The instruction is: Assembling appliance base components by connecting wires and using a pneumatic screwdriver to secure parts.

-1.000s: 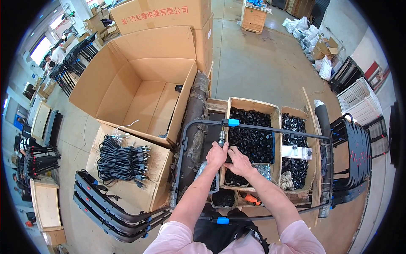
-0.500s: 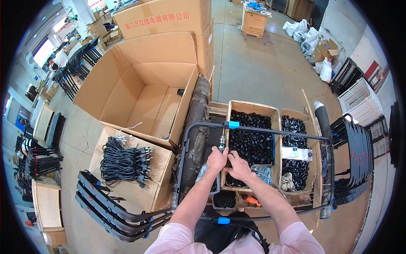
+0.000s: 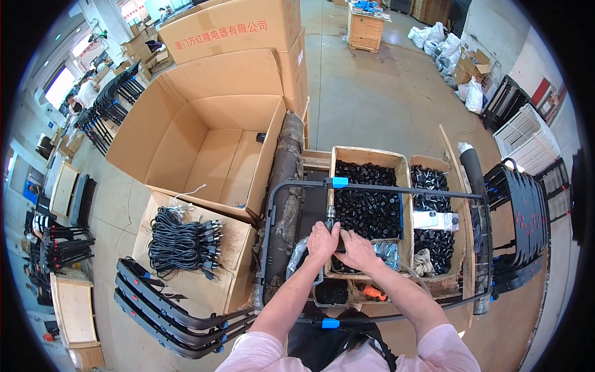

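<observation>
Both hands met over the near edge of the box of black plastic caps (image 3: 367, 199): the left hand (image 3: 322, 240) and right hand (image 3: 358, 249) were closed together on a small dark fitting (image 3: 331, 218). Pressed crooked against the black metal frame (image 3: 396, 187) beyond, it could slip and fall into the box.

Grey concrete floor (image 3: 378, 93); a big open cardboard box (image 3: 204, 149) at left; bright windows (image 3: 59, 87) far left.

Item under hands (image 3: 339, 243) hidden
</observation>
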